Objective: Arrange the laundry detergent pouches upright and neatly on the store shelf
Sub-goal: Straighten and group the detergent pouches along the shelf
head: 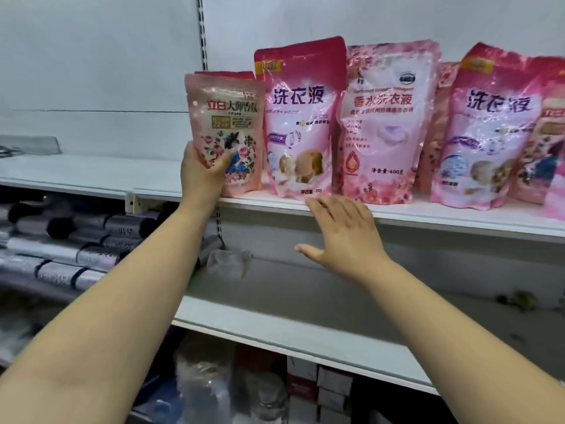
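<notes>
My left hand (203, 171) grips the lower left of a small pale pink floral pouch (224, 117), holding it upright at the left end of the row on the white shelf (428, 214). To its right stand a tall pink pouch (298, 117), a rose-patterned pouch (383, 123) and another pink pouch (489, 130), all upright. More pouches stand behind and at the far right edge (547, 148). My right hand (342, 231) hovers flat with spread fingers just below the shelf's front edge, holding nothing.
The shelf section to the left (76, 172) is bare white. Below left lie rolls of dark bags (76, 240). A crumpled clear plastic piece (229, 261) sits on the middle shelf (305, 304). Boxes and wrapped goods fill the bottom level (275, 387).
</notes>
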